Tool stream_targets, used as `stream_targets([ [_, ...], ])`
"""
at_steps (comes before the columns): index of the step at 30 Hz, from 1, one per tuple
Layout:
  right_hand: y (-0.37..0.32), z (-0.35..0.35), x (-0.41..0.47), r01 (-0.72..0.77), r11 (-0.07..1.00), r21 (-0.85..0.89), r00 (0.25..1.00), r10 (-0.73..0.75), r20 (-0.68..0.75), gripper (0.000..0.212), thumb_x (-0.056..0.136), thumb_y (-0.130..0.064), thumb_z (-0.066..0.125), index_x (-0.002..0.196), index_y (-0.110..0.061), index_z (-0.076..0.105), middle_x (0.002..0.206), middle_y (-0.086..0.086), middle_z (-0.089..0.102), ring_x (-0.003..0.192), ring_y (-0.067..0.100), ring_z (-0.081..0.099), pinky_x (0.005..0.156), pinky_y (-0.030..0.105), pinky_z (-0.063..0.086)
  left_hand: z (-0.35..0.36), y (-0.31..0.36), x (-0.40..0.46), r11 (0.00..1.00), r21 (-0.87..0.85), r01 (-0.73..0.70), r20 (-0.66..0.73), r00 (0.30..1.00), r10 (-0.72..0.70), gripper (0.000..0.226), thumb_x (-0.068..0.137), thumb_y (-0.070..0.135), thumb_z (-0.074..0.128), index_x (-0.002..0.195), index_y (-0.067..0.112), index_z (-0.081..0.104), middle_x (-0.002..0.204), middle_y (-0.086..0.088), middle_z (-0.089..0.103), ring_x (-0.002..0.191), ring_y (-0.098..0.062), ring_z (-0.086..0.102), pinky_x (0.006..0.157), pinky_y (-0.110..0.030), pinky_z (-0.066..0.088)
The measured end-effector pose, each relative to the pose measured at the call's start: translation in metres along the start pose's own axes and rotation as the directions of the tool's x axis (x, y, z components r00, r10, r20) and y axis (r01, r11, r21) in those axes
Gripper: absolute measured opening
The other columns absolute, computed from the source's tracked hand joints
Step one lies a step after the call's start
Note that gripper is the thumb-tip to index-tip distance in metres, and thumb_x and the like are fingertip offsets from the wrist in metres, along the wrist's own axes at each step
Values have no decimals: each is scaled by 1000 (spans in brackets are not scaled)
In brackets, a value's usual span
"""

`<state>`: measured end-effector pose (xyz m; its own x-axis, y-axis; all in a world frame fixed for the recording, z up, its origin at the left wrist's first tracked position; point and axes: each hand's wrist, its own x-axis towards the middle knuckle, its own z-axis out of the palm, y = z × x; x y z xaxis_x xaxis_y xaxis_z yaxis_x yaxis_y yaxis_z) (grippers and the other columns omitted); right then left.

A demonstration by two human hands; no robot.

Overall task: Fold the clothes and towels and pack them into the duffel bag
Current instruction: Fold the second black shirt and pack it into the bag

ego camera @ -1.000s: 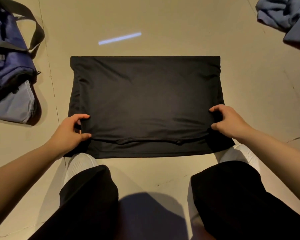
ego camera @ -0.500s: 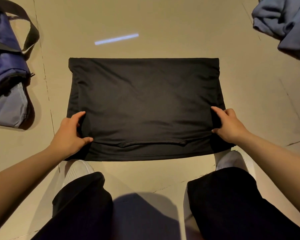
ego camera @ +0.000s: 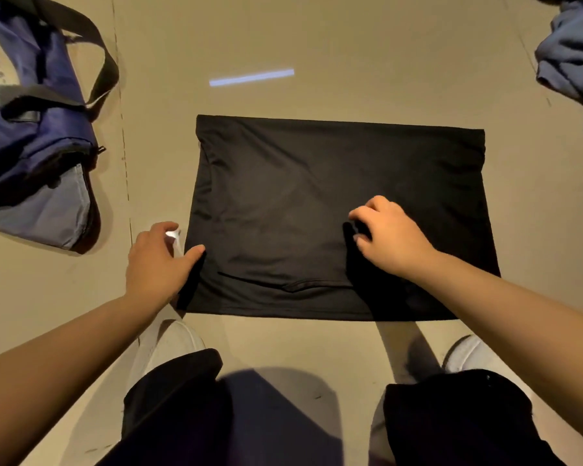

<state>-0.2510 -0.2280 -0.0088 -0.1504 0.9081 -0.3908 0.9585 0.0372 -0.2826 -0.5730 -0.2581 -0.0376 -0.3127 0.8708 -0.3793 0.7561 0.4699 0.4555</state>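
Fingers [ego camera: 367, 213] of my right hand [ego camera: 392, 235] curl onto the half-folded black garment [ego camera: 317, 196] on the floor, left hand [ego camera: 157, 260] pinches its edge; blue clothes [ego camera: 569, 62] unfolded, duffel bag [ego camera: 31, 146] w/ nothing visibly packed yet.

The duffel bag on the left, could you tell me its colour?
Navy blue duffel bag with a grey end panel, head view.

Dark cloth on a tan floor

The folded garment [ego camera: 334, 203] is plain black; the duffel bag [ego camera: 31, 136] navy with grey panel and black straps; the heaped clothing [ego camera: 572, 58] dusty blue.
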Motion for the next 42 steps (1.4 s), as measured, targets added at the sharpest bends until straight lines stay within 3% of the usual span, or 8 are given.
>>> stream_targets([
  [5, -91, 3, 57, 248, 965, 87, 962, -256, 95, 34, 94, -23, 51, 128, -17, 52, 125, 6, 49, 114, 27, 49, 85, 34, 39, 2, 11, 11, 981, -143, 133, 122, 986, -116, 60, 81, 48, 70, 128, 18, 48, 92, -1, 60, 89, -23, 60, 86, -43, 52],
  [12, -179, 9, 135, 171, 971, 164, 984, -178, 25, 36, 98, -22, 48, 131, -7, 46, 124, 11, 56, 108, 24, 55, 79, 28, 41, 10, 31, 16, 958, -229, 170, 189, 974, -128, 32, 78, 40, 75, 89, 16, 58, 80, 2, 60, 79, -19, 58, 65, -32, 45],
  [17, -201, 28, 157, 128, 992, 11, 991, -129, 23, 37, 96, -35, 55, 117, -5, 48, 108, 6, 53, 93, 20, 56, 66, 26, 36, 17, 30, 1, 976, -155, 155, 225, 967, -118, 42, 80, 26, 73, 112, 22, 48, 97, 6, 64, 91, -23, 63, 78, -38, 52],
  [21, -195, 24, 168, 126, 992, 21, 991, -127, 50, 22, 96, -6, 46, 118, -4, 48, 115, 12, 59, 93, 22, 58, 66, 25, 37, 20, 32, -7, 960, -182, 212, 276, 948, -157, 44, 81, 23, 72, 118, 23, 48, 104, 1, 66, 98, -27, 64, 85, -40, 51],
  [24, -177, 9, 165, 10, 926, 377, 994, -49, 95, 25, 94, -9, 48, 119, -9, 52, 101, 2, 56, 88, 17, 53, 68, 26, 39, 14, 47, -14, 958, -257, 128, 252, 966, -61, 42, 80, 22, 71, 117, 26, 50, 93, 6, 64, 94, -26, 64, 83, -40, 52],
  [28, -117, -13, 139, -108, 633, 767, 994, 43, 105, 26, 91, -10, 52, 114, -21, 53, 79, -1, 54, 66, 11, 51, 59, 24, 42, 18, 83, -31, 968, -240, -72, 288, 947, 142, 50, 81, 27, 70, 125, 31, 47, 99, 6, 67, 95, -24, 64, 81, -37, 51],
  [35, 25, -57, 76, -177, 459, 871, 955, 295, 39, 30, 91, -8, 55, 111, -31, 57, 79, -6, 57, 60, 3, 51, 58, 19, 42, 66, 179, -67, 861, -123, -494, 474, 733, 488, 61, 91, 34, 58, 145, 37, 29, 130, 7, 58, 117, -22, 54, 95, -35, 44],
  [42, 141, -84, 41, -195, 308, 931, 851, 525, 5, 29, 91, -2, 50, 110, -23, 58, 98, 2, 62, 71, 12, 58, 51, 16, 44, 133, 268, -95, 762, -278, -585, 510, 582, 633, 60, 90, 28, 62, 143, 30, 36, 130, 2, 59, 117, -20, 55, 95, -35, 45],
])
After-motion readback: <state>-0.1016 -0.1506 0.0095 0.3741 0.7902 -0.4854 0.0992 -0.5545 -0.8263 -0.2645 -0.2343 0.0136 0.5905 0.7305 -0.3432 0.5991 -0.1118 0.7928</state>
